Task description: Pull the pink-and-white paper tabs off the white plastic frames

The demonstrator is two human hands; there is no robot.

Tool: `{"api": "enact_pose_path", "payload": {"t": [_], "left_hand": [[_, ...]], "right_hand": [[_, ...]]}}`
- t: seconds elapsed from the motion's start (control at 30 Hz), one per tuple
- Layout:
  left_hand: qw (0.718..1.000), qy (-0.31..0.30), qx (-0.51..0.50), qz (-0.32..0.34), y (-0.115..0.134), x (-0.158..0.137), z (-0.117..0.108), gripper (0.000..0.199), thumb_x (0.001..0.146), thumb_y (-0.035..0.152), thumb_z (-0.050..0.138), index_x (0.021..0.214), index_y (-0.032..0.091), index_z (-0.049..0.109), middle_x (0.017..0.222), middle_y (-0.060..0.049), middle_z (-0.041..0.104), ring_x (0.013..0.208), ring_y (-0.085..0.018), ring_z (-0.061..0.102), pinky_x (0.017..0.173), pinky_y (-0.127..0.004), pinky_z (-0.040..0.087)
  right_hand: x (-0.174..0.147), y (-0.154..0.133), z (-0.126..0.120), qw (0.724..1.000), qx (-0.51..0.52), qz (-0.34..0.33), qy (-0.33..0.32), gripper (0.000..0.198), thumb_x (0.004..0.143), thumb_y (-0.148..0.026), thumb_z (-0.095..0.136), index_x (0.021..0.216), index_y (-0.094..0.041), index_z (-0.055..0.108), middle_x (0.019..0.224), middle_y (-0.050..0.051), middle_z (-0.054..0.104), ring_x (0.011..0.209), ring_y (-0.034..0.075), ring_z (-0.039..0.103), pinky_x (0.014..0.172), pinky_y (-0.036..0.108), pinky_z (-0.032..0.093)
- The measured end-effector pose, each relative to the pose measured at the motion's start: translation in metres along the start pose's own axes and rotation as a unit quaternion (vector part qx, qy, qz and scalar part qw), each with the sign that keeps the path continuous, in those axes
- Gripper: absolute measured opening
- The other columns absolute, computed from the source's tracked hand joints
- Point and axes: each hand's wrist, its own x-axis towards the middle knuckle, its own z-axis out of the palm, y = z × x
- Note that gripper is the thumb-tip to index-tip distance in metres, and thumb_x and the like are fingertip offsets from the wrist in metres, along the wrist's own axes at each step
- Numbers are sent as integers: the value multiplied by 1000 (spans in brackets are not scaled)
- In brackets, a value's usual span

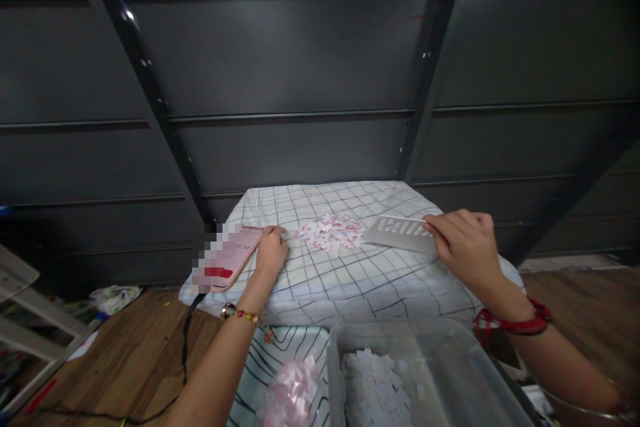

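My right hand (463, 247) pinches the right end of a thin grey-white slotted sheet (400, 233), tilted just above or on the cloth; I cannot tell which. Its left edge comes close to a loose pile of small pink and white paper scraps (331, 232). My left hand (273, 255) rests on the cloth, palm down, thumb out to the side, its other fingertips mostly hidden. Right beside it lies a phone in a pink case (235, 260), partly blurred out, with a black cable at its lower end. Whether the hand touches the phone is unclear.
A white grid-patterned cloth (320, 280) covers the small table. Nearer me stand a clear plastic bin (440, 360) holding white paper scraps (375, 387) and a striped surface (260, 360) with shiny pink wrapping (293, 390). A dark panelled wall (290, 53) rises behind.
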Motion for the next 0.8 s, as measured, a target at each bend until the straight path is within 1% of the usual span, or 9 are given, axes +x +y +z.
{"api": "enact_pose_path", "payload": {"t": [0.1, 0.2, 0.4, 0.6, 0.7, 0.8], "left_hand": [[1000, 3, -3, 1, 0, 0, 0, 40, 66, -4, 37, 94, 8, 63, 99, -11, 59, 97, -20, 56, 94, -30, 40], [1000, 5, -3, -1, 0, 0, 0, 40, 66, -4, 37, 93, 10, 63, 98, -11, 59, 96, -20, 56, 93, -30, 40], [1000, 1, 1, -4, 2, 0, -1, 38, 67, -4, 38, 94, 9, 63, 100, -11, 59, 97, -20, 56, 93, -29, 39], [1000, 1, 0, -3, 2, 0, -1, 38, 68, -3, 37, 94, 9, 63, 99, -11, 59, 97, -20, 56, 94, -29, 39], [1000, 4, -1, -1, 1, 0, 0, 38, 67, -3, 38, 93, 10, 63, 98, -10, 60, 97, -19, 55, 94, -29, 39], [1000, 5, -2, -1, 0, 0, 1, 39, 66, -4, 38, 92, 10, 63, 98, -10, 60, 97, -19, 55, 94, -29, 39]], "right_hand": [[-5, 1, -1, 999, -47, -18, -6, 10, 81, -19, 50, 84, -17, 59, 70, 3, 64, 67, 16, 51, 69, 34, 29], [-7, -6, -2, 998, -55, -26, -8, 10, 80, -18, 50, 83, -17, 60, 68, 3, 64, 67, 16, 50, 68, 34, 29], [-2, -26, -5, 999, -18, -20, -18, 10, 81, -17, 50, 82, -17, 59, 66, 2, 63, 67, 15, 49, 66, 32, 28], [10, -31, -9, 1000, -2, -21, 8, 9, 81, -17, 51, 83, -16, 59, 68, 2, 64, 66, 15, 48, 67, 33, 28], [16, -34, -7, 999, 27, -23, 9, 10, 81, -16, 50, 84, -16, 59, 69, 2, 64, 67, 15, 47, 67, 32, 27], [20, -39, 1, 998, 51, -37, 7, 12, 81, -15, 48, 83, -17, 60, 69, 2, 63, 69, 15, 46, 67, 32, 27]]}}
